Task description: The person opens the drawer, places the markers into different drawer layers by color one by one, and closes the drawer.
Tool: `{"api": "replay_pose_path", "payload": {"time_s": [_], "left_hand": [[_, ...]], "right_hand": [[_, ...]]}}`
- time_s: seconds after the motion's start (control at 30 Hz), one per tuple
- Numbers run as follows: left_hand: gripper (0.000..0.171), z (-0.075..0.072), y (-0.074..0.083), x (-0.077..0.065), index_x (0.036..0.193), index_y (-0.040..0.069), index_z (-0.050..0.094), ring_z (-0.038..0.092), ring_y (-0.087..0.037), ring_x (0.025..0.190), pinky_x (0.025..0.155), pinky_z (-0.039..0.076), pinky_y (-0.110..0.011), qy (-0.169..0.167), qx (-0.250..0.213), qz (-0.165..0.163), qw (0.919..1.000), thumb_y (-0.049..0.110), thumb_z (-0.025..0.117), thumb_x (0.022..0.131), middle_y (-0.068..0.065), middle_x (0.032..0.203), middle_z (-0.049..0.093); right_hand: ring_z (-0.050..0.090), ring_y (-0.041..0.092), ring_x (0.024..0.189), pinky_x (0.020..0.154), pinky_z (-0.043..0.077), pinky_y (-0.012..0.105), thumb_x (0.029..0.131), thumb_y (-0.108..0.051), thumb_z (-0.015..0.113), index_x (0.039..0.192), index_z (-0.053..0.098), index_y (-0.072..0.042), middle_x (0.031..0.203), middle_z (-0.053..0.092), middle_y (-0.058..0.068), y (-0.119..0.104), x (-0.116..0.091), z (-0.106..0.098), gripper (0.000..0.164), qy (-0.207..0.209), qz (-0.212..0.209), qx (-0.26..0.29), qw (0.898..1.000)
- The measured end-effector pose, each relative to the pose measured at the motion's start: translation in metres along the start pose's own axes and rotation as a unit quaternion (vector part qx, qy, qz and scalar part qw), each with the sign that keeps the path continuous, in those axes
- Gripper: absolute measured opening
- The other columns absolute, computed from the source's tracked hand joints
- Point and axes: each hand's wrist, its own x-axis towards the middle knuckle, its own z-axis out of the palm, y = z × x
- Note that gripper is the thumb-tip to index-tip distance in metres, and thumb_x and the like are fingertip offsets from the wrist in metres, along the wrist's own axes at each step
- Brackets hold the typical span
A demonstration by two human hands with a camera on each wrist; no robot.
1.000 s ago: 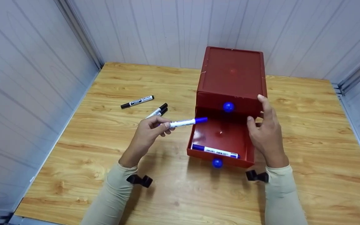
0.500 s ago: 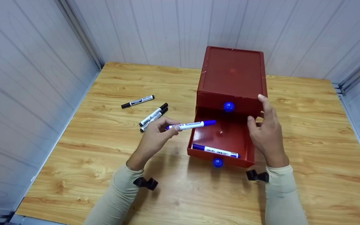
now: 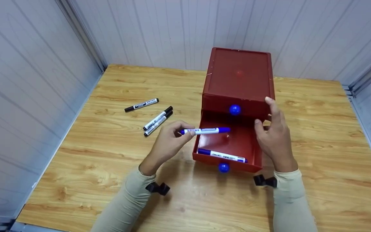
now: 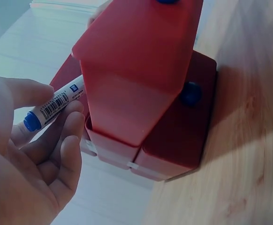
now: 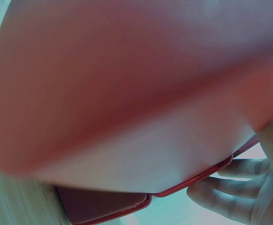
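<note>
My left hand (image 3: 169, 143) pinches a white whiteboard marker (image 3: 209, 130) with blue ends between thumb and fingers. The marker lies nearly level over the left part of a pulled-out lower drawer (image 3: 227, 168). In the left wrist view its blue end (image 4: 32, 121) sticks out past the fingertips. Another blue marker (image 3: 225, 156) lies inside the drawer along its front wall. My right hand (image 3: 275, 143) rests at the front right corner of the red drawer cabinet (image 3: 240, 74). Its index finger touches the upper corner, and the other fingers lie along the side in the right wrist view.
Two black-capped markers (image 3: 158, 121) lie side by side left of the cabinet, with another black marker (image 3: 141, 105) farther back. The upper drawer is closed and has a blue knob (image 3: 235, 110). Panelled walls (image 3: 159, 32) enclose the wooden table (image 3: 85, 170).
My left hand has moved right with the blue marker, bringing it farther over the drawer. The two black-capped markers are now fully uncovered. The right hand stays in place.
</note>
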Motion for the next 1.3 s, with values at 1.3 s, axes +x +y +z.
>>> {"api": "replay_pose_path", "payload": {"time_s": [1.3], "left_hand": [[0.013,0.034,0.013,0.01,0.098,0.017,0.073,0.057,-0.011,0.063,0.049,0.042,-0.03,-0.014,0.37,0.158,0.9153,0.027,0.074,0.089,0.005,0.087,0.066]], "right_hand": [[0.063,0.037,0.105,0.075,0.057,0.054,0.096,-0.006,0.059,0.153,0.033,-0.029,0.135,0.05,0.02,0.0,0.0,0.0,0.067,0.006,0.0,0.007,1.0]]}}
